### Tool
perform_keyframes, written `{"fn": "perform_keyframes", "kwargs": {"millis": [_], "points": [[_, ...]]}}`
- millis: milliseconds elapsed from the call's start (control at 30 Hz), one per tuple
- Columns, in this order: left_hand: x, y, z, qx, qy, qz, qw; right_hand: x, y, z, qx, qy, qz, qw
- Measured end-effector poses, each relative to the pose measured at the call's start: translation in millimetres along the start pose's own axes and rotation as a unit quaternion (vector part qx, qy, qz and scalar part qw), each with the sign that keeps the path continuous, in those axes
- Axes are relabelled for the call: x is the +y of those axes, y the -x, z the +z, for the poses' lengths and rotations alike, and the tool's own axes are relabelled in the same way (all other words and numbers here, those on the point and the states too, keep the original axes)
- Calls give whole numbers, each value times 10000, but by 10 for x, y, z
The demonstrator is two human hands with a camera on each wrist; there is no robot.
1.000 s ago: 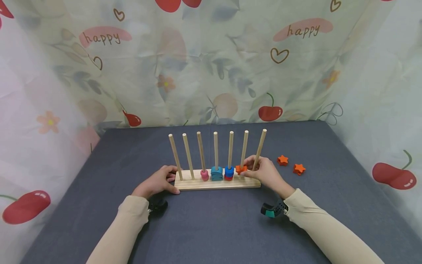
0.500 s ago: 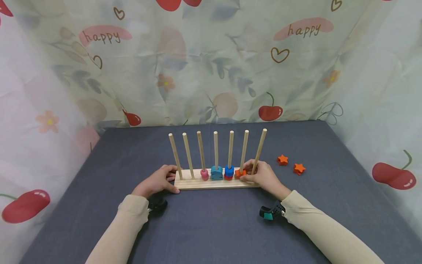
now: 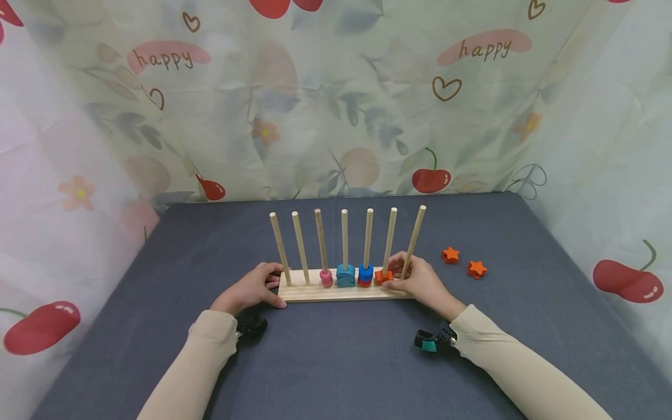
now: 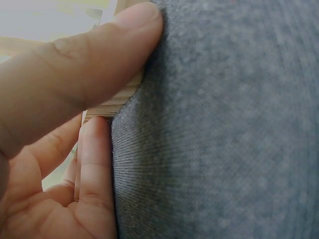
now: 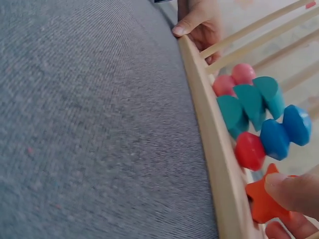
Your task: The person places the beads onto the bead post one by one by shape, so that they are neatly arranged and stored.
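A wooden peg board (image 3: 343,294) with several upright pegs lies across the table. My left hand (image 3: 253,290) grips its left end, thumb on the near edge and fingers behind, as the left wrist view (image 4: 60,89) also shows. With thumb and fingers my right hand (image 3: 422,283) pinches an orange star bead (image 5: 266,196) low on the second peg from the right. Beside it on the pegs sit red and blue beads (image 5: 276,139), teal half-round beads (image 5: 249,107) and pink round beads (image 5: 234,79). The right hand partly hides the board's right end.
Two loose orange star beads, a farther one (image 3: 450,255) and a nearer one (image 3: 476,269), lie on the dark grey tabletop (image 3: 336,361) right of the board. A patterned curtain (image 3: 336,105) stands behind the table and along both sides.
The orange star bead has slid down its peg to the board, with the right hand lowering along with it. The left hand stays at the board's left end.
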State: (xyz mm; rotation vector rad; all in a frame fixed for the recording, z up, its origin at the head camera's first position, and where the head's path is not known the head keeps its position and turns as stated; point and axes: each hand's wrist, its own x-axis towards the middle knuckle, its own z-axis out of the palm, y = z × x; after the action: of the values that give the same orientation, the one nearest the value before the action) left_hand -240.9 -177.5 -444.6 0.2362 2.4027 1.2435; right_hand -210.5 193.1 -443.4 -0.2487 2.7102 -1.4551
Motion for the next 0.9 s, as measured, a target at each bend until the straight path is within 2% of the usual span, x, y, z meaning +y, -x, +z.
{"fn": "perform_keyframes", "kwargs": {"millis": [167,333,600,900], "points": [[-1,3,9,51,-73,16,10000,-3,53,-131,-235,-379,-31,9990],[-7,4,9,54,-78,35,9999,-25,122,-340,-359,-295,-152,9988],[-6,7,4,38,-97,-2,9999,-11,269,-752,101,85,-275,9995],[-4,5,4,17,-81,-11,10000,98,428,-1148,499,295,207,9981]]}}
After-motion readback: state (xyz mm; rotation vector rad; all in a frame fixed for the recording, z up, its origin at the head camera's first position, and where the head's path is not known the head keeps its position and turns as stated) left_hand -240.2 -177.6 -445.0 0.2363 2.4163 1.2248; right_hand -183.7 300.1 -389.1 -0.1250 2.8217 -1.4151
